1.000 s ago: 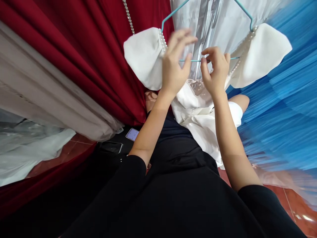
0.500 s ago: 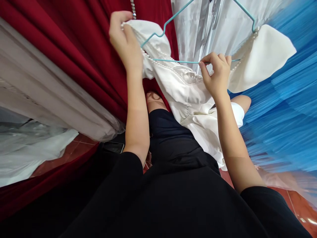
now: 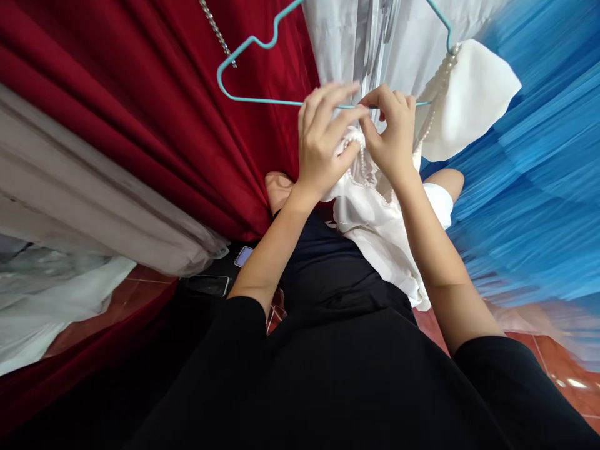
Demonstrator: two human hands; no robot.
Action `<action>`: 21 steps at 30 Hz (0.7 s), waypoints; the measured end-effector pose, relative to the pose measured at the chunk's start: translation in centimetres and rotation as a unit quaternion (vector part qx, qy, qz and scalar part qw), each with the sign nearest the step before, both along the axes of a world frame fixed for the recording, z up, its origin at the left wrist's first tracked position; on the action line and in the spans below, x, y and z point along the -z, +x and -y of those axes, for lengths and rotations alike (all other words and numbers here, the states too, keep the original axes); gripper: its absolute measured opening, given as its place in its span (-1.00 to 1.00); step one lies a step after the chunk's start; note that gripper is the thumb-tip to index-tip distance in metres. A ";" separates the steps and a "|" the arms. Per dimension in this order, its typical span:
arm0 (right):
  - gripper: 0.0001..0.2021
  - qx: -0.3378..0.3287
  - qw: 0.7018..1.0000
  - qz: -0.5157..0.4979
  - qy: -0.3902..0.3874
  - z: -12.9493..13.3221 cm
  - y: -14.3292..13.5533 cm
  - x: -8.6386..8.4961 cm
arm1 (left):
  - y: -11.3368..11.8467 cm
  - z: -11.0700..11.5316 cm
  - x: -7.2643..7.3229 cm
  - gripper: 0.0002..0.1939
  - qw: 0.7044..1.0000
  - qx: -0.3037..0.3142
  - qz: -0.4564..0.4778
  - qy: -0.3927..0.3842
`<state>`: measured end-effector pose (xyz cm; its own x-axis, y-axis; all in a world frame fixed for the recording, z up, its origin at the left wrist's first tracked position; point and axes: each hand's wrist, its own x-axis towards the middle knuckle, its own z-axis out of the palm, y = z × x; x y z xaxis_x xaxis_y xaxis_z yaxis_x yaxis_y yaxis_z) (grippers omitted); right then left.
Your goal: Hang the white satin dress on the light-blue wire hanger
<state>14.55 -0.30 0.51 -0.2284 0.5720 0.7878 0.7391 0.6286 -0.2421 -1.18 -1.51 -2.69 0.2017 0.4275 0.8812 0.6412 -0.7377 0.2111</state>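
A teal hanger spans the top of the view, its left end bare. From its right end hangs one side of a white garment with pearl trim; the rest droops over my lap. My right hand pinches the hanger's bottom bar near the middle. Close beside it, my left hand holds the garment's pearl-edged part low between thumb and palm, its upper fingers raised near the bar and a little blurred.
Red fabric and pale cloth hang at the left, blue tulle at the right. Two phones, one dark and one with a lit screen, lie beside my left arm. A beaded strand hangs at upper left.
My left hand has moved right to the middle of the bar, bringing the garment's left side off the hanger's left end. My right hand has shifted slightly left with the hanger.
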 end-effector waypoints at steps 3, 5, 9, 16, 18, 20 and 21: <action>-0.93 -0.057 0.995 -0.059 0.053 -0.1 0.8 -0.5 | 0.3 -0.6 -2.1 -0.55 0.999 -0.003 -0.020 -0.045; -0.92 -0.047 0.980 -0.120 0.153 -0.9 2.3 -0.8 | 0.0 -1.2 -2.1 -0.60 0.997 -0.001 -0.012 -0.078; -0.69 0.089 0.961 -0.131 0.226 -4.0 6.4 -1.3 | -0.7 -1.8 -1.0 -0.76 0.994 0.002 0.033 -0.107; -0.66 0.091 0.980 -0.139 0.110 -7.8 12.2 -4.7 | -1.8 -2.2 -1.9 -0.87 0.994 0.014 0.024 -0.107; -0.62 0.100 0.973 -0.182 0.103 -8.2 14.7 -5.9 | -2.4 -2.2 -2.5 -0.83 0.994 0.022 0.011 -0.102; -0.66 0.135 0.964 -0.206 0.103 -8.2 16.9 -6.0 | -2.9 -2.2 -2.9 -0.82 0.993 0.026 0.013 -0.112; -0.68 0.148 0.960 -0.218 0.100 -8.0 17.7 -5.5 | -3.1 -2.2 -3.0 -0.84 0.992 0.027 0.020 -0.120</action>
